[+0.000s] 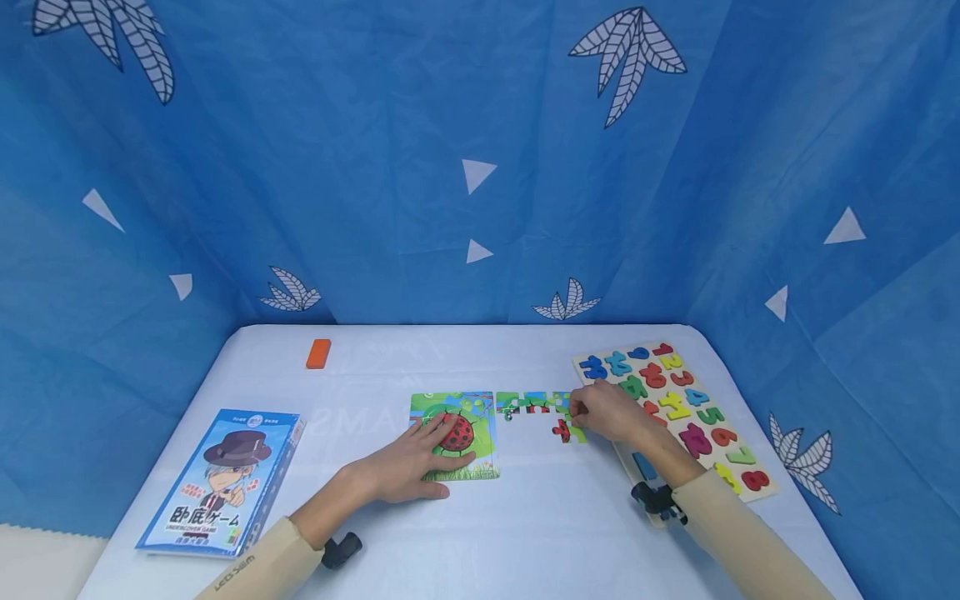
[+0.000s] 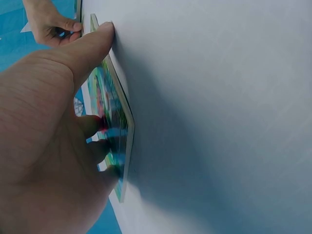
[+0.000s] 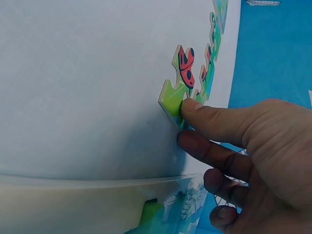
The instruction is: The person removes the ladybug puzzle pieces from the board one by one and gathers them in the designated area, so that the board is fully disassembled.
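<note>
My left hand [image 1: 408,458] rests on a square ladybug picture board [image 1: 483,458], fingers spread over the red ladybug. In the left wrist view the thumb [image 2: 95,44] extends along the board's near edge. To the right, my right hand [image 1: 611,410] pinches the edge of a green and red jigsaw piece [image 3: 171,100] between thumb and index finger; the fingertips hide part of it. Other jigsaw pieces [image 1: 535,402] stand in a row along the top, just right of the picture board, with small gaps between some.
A wooden number puzzle board [image 1: 761,492] lies under and beyond my right forearm, with colourful raised numbers. At the left stands a blue game box [image 1: 198,475]. An orange block [image 1: 318,354] lies near the table's back edge, before the blue curtain [image 1: 405,167].
</note>
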`<control>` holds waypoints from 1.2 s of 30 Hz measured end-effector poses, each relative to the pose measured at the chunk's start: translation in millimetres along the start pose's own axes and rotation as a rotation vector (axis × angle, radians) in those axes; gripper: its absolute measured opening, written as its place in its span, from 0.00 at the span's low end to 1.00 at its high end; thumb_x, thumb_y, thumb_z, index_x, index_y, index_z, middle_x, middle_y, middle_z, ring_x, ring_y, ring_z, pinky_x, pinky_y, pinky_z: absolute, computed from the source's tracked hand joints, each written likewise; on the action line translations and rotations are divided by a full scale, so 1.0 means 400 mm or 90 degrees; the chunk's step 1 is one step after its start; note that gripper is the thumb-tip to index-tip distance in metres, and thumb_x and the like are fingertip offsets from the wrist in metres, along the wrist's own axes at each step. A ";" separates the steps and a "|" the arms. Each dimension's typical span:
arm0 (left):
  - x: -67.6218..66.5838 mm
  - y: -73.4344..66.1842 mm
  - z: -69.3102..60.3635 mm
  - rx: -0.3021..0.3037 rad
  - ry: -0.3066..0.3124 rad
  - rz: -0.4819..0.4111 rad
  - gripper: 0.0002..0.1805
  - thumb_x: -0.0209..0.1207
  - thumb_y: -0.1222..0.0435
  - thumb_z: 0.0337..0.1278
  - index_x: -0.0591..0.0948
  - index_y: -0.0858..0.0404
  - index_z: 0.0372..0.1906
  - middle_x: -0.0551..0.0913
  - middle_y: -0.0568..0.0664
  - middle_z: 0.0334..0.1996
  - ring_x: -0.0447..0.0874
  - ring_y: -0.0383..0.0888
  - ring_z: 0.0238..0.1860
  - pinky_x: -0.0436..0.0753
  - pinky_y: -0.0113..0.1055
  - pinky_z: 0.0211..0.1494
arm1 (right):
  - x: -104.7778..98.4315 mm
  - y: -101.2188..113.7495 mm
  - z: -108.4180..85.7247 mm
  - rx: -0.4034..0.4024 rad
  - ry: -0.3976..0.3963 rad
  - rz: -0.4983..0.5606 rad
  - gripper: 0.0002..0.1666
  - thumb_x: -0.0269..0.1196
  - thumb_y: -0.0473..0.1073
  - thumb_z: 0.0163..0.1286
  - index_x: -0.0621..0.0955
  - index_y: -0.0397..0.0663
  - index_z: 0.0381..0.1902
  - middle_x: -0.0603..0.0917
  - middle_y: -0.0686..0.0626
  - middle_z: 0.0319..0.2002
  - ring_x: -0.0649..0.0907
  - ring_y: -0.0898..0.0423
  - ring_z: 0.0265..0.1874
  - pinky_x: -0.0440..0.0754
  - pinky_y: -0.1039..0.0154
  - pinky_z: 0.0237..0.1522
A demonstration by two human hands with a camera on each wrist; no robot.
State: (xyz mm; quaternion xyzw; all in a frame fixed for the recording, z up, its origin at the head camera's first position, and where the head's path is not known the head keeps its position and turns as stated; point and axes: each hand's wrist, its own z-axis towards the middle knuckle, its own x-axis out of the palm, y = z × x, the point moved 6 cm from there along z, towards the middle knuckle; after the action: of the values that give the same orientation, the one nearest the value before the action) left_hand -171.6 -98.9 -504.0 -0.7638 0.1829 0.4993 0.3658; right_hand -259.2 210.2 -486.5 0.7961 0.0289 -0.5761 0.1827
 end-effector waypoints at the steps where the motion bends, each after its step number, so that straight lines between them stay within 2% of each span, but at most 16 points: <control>1: 0.000 0.000 0.000 0.000 -0.001 0.000 0.33 0.57 0.44 0.68 0.64 0.36 0.76 0.44 0.59 0.81 0.36 0.60 0.81 0.47 0.62 0.78 | 0.000 0.000 0.000 0.000 0.001 -0.001 0.07 0.71 0.46 0.65 0.82 0.60 0.31 0.78 0.57 0.30 0.73 0.53 0.40 0.75 0.57 0.44; 9: -0.002 -0.001 0.001 0.001 -0.024 0.014 0.31 0.56 0.45 0.70 0.64 0.35 0.75 0.47 0.58 0.81 0.40 0.60 0.81 0.50 0.61 0.77 | -0.006 0.003 0.005 -0.007 -0.010 -0.018 0.06 0.72 0.46 0.65 0.83 0.60 0.31 0.79 0.58 0.30 0.75 0.54 0.37 0.76 0.58 0.43; 15: -0.007 0.000 0.000 0.002 -0.044 0.020 0.30 0.56 0.47 0.71 0.66 0.35 0.75 0.51 0.58 0.80 0.44 0.59 0.80 0.52 0.60 0.77 | -0.010 0.043 0.018 -0.050 -0.036 -0.011 0.05 0.71 0.46 0.66 0.84 0.59 0.32 0.80 0.60 0.28 0.75 0.56 0.34 0.76 0.60 0.40; 18: -0.008 0.001 -0.001 0.001 -0.050 0.021 0.30 0.56 0.47 0.71 0.66 0.36 0.75 0.51 0.58 0.80 0.45 0.59 0.80 0.53 0.60 0.77 | 0.003 0.078 0.024 -0.077 -0.041 0.013 0.04 0.71 0.47 0.66 0.84 0.59 0.33 0.80 0.62 0.27 0.74 0.57 0.33 0.75 0.62 0.38; 24: -0.007 0.013 -0.002 -0.012 -0.063 -0.015 0.30 0.57 0.47 0.70 0.67 0.37 0.75 0.50 0.56 0.81 0.46 0.55 0.80 0.54 0.58 0.77 | 0.031 0.172 0.036 -0.141 -0.050 0.092 0.02 0.70 0.46 0.67 0.86 0.58 0.37 0.81 0.62 0.30 0.75 0.60 0.34 0.76 0.61 0.39; 29: -0.007 0.021 -0.015 -0.020 -0.057 -0.041 0.31 0.59 0.49 0.69 0.67 0.37 0.75 0.48 0.58 0.81 0.44 0.56 0.81 0.54 0.57 0.78 | 0.052 0.260 0.049 -0.202 -0.055 0.128 0.09 0.70 0.46 0.67 0.87 0.54 0.44 0.82 0.63 0.33 0.78 0.61 0.36 0.78 0.62 0.43; 33: -0.006 0.021 -0.021 -0.006 -0.059 -0.039 0.32 0.60 0.50 0.69 0.67 0.39 0.75 0.47 0.61 0.80 0.44 0.60 0.80 0.56 0.58 0.77 | 0.064 0.319 0.058 -0.253 -0.055 0.128 0.13 0.69 0.46 0.68 0.87 0.53 0.49 0.84 0.61 0.37 0.80 0.61 0.39 0.79 0.62 0.46; 36: -0.008 0.019 -0.022 0.007 -0.066 -0.036 0.32 0.60 0.50 0.69 0.67 0.41 0.75 0.48 0.63 0.80 0.45 0.61 0.80 0.56 0.59 0.76 | 0.079 0.352 0.064 -0.281 -0.052 0.102 0.15 0.69 0.48 0.68 0.86 0.53 0.52 0.85 0.59 0.40 0.79 0.61 0.40 0.79 0.63 0.46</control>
State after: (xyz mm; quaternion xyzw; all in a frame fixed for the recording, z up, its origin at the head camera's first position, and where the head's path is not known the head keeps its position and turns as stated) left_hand -172.2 -110.8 -502.0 -0.7400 0.1451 0.5266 0.3925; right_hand -235.8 65.6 -486.6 0.7127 0.0834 -0.5714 0.3984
